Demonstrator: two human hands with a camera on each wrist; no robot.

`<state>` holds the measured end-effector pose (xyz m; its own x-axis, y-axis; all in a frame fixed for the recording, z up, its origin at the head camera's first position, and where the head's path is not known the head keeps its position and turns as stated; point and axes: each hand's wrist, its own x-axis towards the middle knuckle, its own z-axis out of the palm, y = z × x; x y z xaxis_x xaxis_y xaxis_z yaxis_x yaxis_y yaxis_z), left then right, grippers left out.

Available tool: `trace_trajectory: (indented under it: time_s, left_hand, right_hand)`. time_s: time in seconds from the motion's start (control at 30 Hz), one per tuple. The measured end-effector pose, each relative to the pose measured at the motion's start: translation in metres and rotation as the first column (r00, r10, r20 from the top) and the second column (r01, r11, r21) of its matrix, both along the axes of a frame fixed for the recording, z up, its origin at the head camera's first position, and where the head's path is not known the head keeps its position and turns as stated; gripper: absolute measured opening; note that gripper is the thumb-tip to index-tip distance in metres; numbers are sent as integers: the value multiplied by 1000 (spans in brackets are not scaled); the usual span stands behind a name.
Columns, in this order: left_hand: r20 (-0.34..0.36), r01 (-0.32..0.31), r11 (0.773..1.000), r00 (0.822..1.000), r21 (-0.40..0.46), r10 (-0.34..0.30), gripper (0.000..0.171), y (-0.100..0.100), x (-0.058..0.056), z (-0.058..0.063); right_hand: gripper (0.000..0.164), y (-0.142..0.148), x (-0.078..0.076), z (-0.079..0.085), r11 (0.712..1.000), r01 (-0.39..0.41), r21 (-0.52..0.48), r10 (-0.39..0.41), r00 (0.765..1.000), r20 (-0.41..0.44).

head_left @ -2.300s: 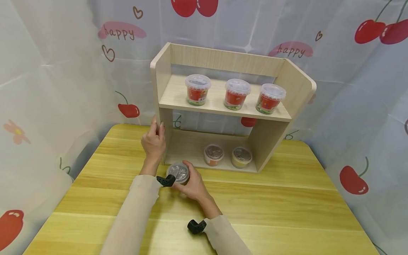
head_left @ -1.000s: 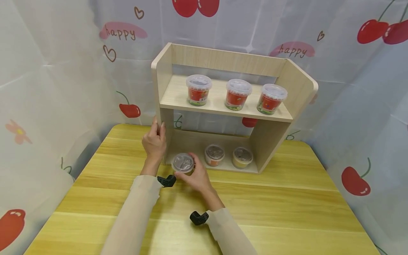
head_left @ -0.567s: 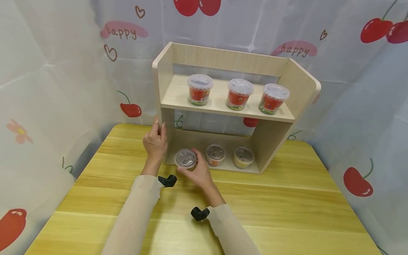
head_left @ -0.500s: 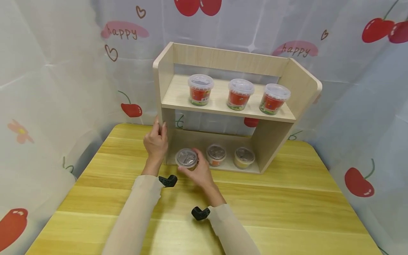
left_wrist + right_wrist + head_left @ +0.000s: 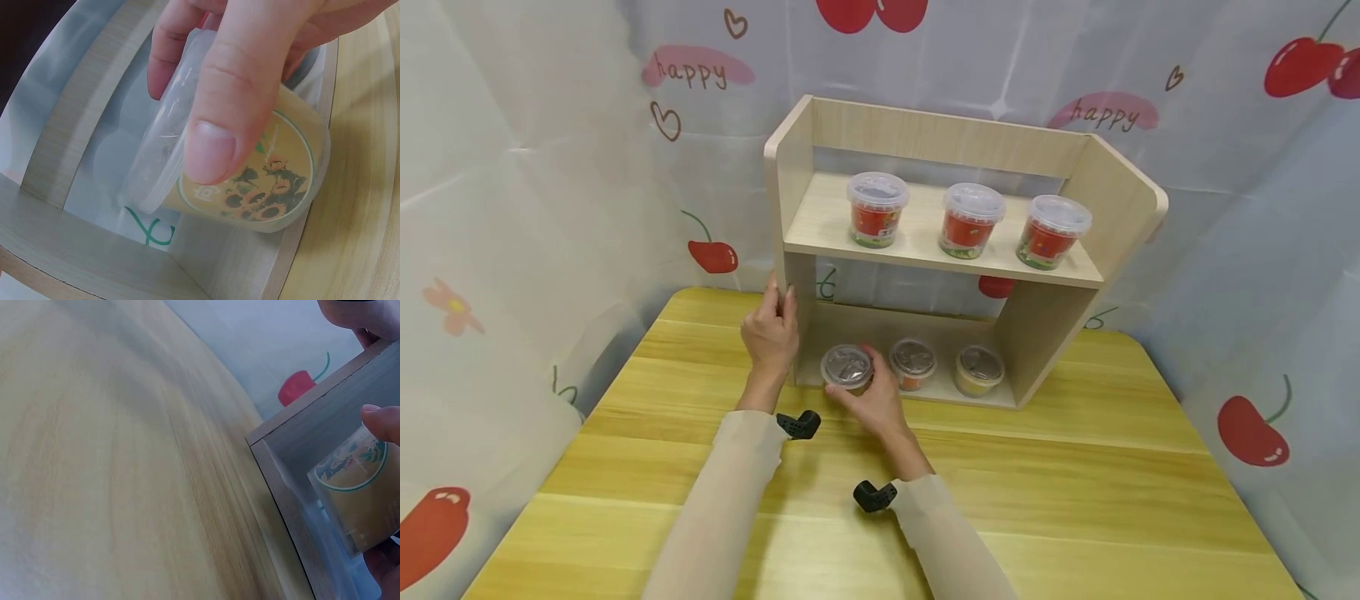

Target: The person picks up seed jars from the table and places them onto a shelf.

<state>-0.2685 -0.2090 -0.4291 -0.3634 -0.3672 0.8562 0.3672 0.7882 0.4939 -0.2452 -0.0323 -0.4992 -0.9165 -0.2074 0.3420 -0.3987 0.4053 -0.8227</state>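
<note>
My right hand (image 5: 878,402) grips a lidded clear plastic tub (image 5: 847,367) at the left front of the lower shelf. In the left wrist view, the thumb lies over the side of this tub (image 5: 269,187), which has a sunflower label and yellowish contents. The right wrist view shows it upright-to-tilted at the edge of the frame, between thumb and fingers. Whether its base rests on the board cannot be told. My left hand (image 5: 771,333) holds the front edge of the left side panel (image 5: 781,267) of the small wooden shelf unit.
Two similar tubs, one orange (image 5: 913,362) and one yellow (image 5: 979,371), stand to the right on the lower board. Three taller red-labelled tubs (image 5: 877,210) line the upper board (image 5: 917,250). The unit stands toward the back of the wood-grain table (image 5: 1075,500), before a cherry-print curtain (image 5: 700,175).
My right hand has carried the tub from in front of the unit back and a little right, to the lower shelf. The left hand keeps its hold on the side panel.
</note>
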Motion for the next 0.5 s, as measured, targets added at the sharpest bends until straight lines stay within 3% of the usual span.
trace_trajectory:
  time_s: [0.27,0.5]
  left_hand:
    - [-24,3,1000,1000,-5,-3,33,1,-2,-1]
    - [-2,-4,1000,1000,-6,4,31,0,-1,-1]
  right_hand:
    - [89,0,-3,1,999,31,-11,-31,1000,-1]
    - [89,-2,-7,1,998,55,0,-55,998,5]
